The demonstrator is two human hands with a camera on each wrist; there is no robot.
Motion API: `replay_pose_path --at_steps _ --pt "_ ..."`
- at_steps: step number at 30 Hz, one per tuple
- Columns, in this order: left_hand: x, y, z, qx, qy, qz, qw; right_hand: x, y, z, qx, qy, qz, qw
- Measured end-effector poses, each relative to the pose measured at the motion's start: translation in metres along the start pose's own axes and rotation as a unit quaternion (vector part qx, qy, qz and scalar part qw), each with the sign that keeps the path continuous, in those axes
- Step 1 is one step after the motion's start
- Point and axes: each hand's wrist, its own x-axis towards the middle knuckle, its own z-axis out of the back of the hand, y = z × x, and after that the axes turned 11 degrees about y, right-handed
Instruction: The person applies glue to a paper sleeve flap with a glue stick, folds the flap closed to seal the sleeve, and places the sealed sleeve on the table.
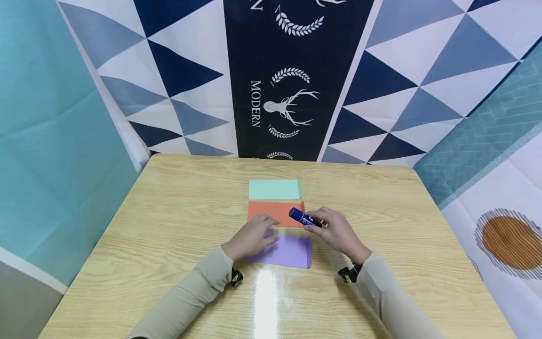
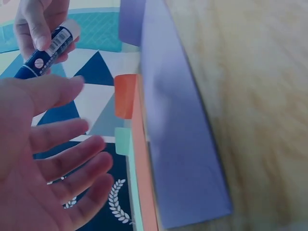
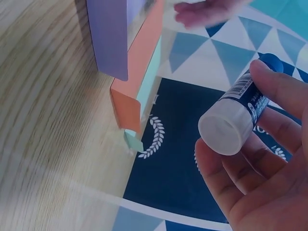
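Observation:
In my right hand (image 1: 336,230) I hold a dark blue glue stick (image 1: 302,217) between thumb and fingers. Its blue end points left in the head view, and its white base faces the camera in the right wrist view. My left hand (image 1: 254,235) hovers over the purple paper (image 1: 288,250) with fingers loosely spread and nothing in them. Behind the purple piece lie an orange paper (image 1: 267,210) and a mint green paper (image 1: 274,189). Each piece has a flap folded up along its right edge. The left hand covers part of the purple and orange pieces.
All three papers lie in a column on a light wooden table (image 1: 182,202). A patterned cloth (image 1: 279,84) hangs behind the table's back edge. Teal cloth (image 1: 63,117) hangs on the left side, and more printed cloth (image 1: 499,188) on the right.

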Motion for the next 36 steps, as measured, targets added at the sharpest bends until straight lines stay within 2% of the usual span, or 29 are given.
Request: replay_pose_path --at_steps 6,13,21,31,36 --pt "0.004 -0.005 0.006 -0.062 -0.061 0.007 0.9962 -0.001 0.002 -0.003 -0.006 0.009 -0.004 1.0" --pt "0.009 -0.012 0.008 -0.094 -0.107 -0.019 0.9897 -0.004 0.004 -0.008 -0.003 0.017 -0.001 1.0" --pt "0.014 -0.017 0.008 -0.108 -0.131 -0.069 0.983 -0.005 0.006 -0.01 -0.007 0.012 0.015 1.0" --pt "0.015 -0.02 0.004 -0.113 -0.154 -0.103 0.9762 -0.007 0.01 -0.012 0.0 0.028 0.027 0.999" --pt "0.015 -0.023 0.005 -0.123 -0.153 -0.115 0.9739 -0.007 0.014 -0.01 -0.008 0.018 0.041 0.999"
